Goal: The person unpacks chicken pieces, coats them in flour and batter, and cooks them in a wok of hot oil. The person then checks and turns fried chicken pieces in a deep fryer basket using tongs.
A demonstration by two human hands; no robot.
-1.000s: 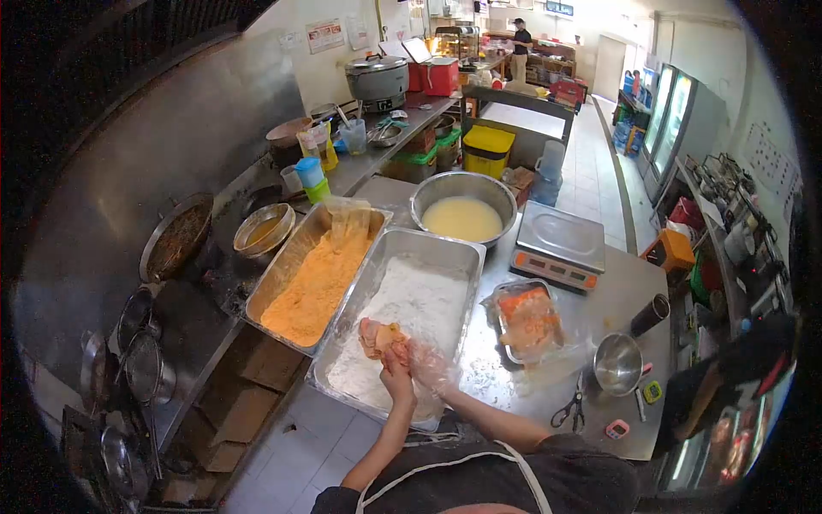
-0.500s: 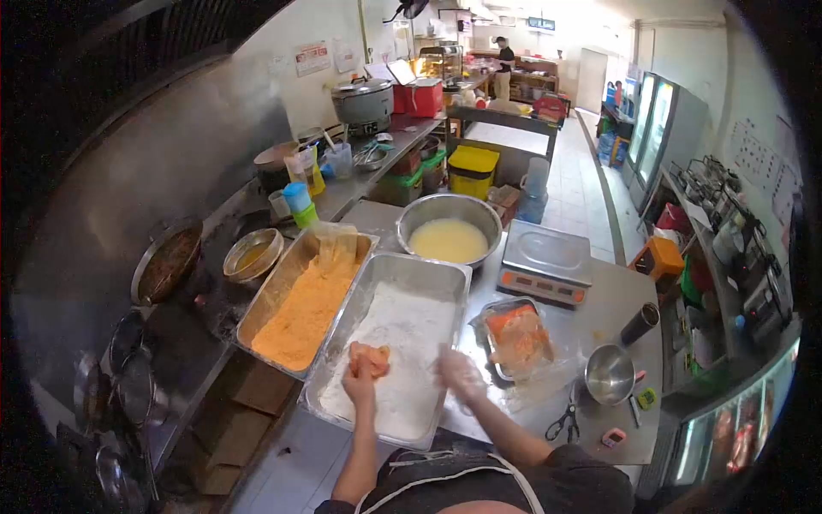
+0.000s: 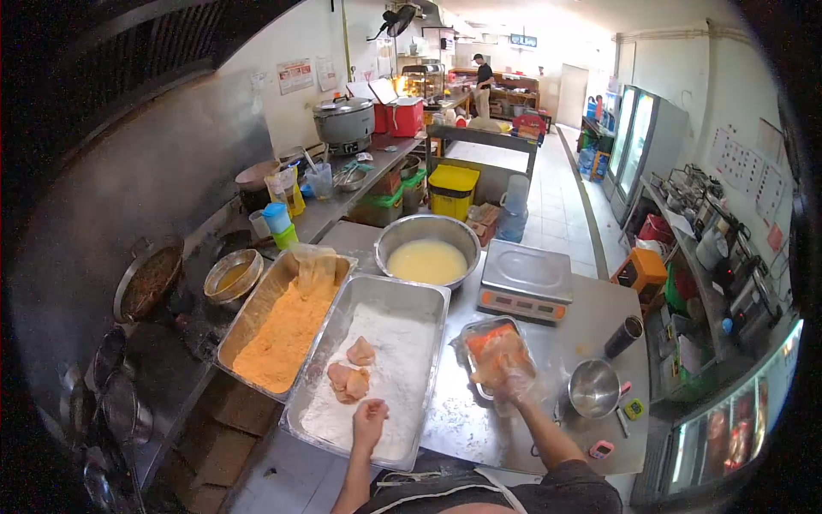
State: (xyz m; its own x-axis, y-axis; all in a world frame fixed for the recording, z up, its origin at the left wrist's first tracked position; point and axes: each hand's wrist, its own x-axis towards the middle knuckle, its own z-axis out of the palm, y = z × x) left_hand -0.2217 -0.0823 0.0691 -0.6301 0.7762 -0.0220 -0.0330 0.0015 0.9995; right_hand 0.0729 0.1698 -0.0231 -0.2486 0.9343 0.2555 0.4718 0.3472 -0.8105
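In the head view, the left hand (image 3: 370, 424) is over the near end of a long metal tray (image 3: 434, 347) of white powder (image 3: 390, 343); its fingers are loosely bent and not closed on anything. Just beyond it, raw meat pieces (image 3: 348, 383) lie on the powder, with a smaller piece (image 3: 360, 351) beside them toward the far end. The right hand (image 3: 515, 385), in a clear plastic glove, reaches down at the near side of a small tray (image 3: 481, 390) of raw meat (image 3: 497, 349); it seems to touch the meat, but the glove and plastic blur together, so I cannot tell whether it grasps any. Along the left side of the long tray is a second metal tray (image 3: 224, 351) of orange crumbs (image 3: 278, 343), with a clear plastic bag (image 3: 315, 267) at its far end. A large bowl (image 3: 384, 248) of pale yellow liquid (image 3: 426, 261) sits beyond the long tray, with a scale (image 3: 527, 274) to its right. On the table (image 3: 591, 300), to the right of the small tray, are a smaller metal bowl (image 3: 594, 388), a dark cylinder (image 3: 623, 337), a green timer (image 3: 634, 409) and a pink timer (image 3: 601, 449). Far back, a person (image 3: 483, 84) in a dark top stands near a counter.
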